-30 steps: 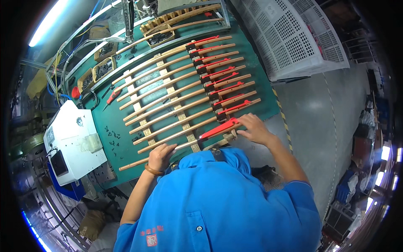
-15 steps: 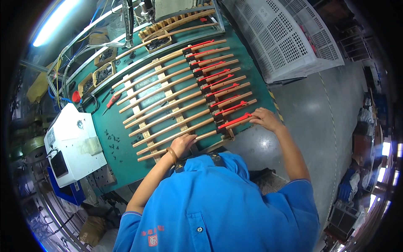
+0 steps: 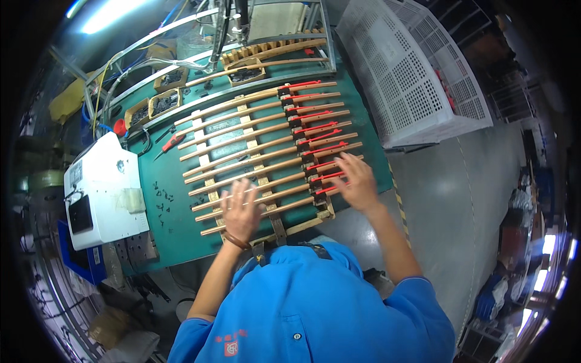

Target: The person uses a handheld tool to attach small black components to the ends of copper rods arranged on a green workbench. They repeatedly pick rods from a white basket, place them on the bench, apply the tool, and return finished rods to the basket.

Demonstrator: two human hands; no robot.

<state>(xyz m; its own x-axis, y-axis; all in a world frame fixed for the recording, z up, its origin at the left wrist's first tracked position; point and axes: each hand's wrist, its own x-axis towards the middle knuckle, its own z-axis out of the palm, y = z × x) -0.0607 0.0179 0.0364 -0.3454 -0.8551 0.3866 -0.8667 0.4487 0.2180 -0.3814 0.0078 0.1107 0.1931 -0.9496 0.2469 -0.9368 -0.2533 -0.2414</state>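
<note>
Several wooden rods lie side by side across light wooden rails on the green table. Near their right ends sits a row of black blocks, and slim red strips run along the rods from there. My left hand, a brown bangle at its wrist, is over the near rods with fingers spread, holding nothing. Above the right ends of the nearest rods is my right hand, fingers apart and likewise unloaded. It partly covers the nearest red strips; whether it touches them I cannot tell.
A red-handled screwdriver and scattered small black pieces lie left on the green table. A white machine stands at the far left. Boxes of black parts sit behind, beside a metal frame. A grey perforated crate stands right.
Both hands have let go of the nearest rod and lifted. My left hand has moved left and opened; my right has come inward and to the left. The head view has shifted slightly.
</note>
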